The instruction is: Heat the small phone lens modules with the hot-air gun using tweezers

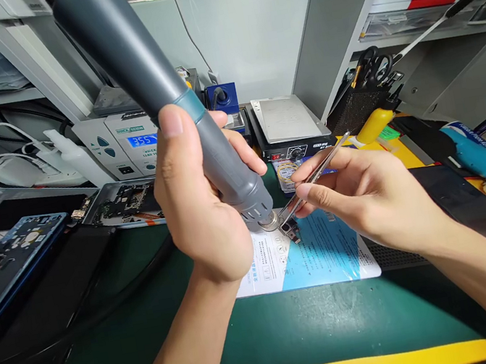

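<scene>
My left hand (198, 196) is wrapped round the grey handle of a hot air gun (121, 53), which slants down to the right. Its metal nozzle (270, 221) is close to a small circuit board (290, 231). Between the thumb and fingers of my right hand (358, 193) is a pair of metal tweezers (317, 175). The tweezers' tips reach the board beside the nozzle; whether they grip it I cannot tell. Under the board lies a white and blue printed sheet (323, 262) on the green mat (297, 329).
A hot air station (123, 143) with a lit display stands behind my left hand. At the back is a flat-topped device (290, 126) with a red switch. Phone parts (8, 267) lie at left. A mesh holder (353, 115) with scissors and a yellow-handled tool (375, 125) are at right.
</scene>
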